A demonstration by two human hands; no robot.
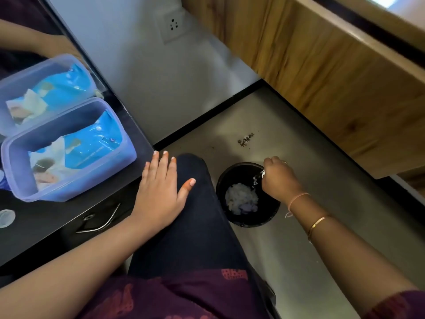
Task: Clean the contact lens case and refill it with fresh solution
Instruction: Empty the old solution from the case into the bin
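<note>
My right hand (279, 178) hangs over a black bin (271, 212) on the floor, fingers curled round a small whitish object, likely the lens case (262, 173), of which only an edge shows. Drops of liquid fall from it into the bin. Crumpled white tissue (241, 199) lies inside the bin. My left hand (161, 192) rests flat, fingers straight, on my knee beside the edge of the dark table (46, 226). A small clear cap (7, 218) lies at the table's left edge.
A lilac plastic tub (69, 180) holding a blue wipes packet (92, 143) stands on the table against a mirror. A wooden cabinet (345, 77) runs along the right. A drawer handle (101, 224) sits below the tabletop. Small debris (245, 139) lies on the grey floor.
</note>
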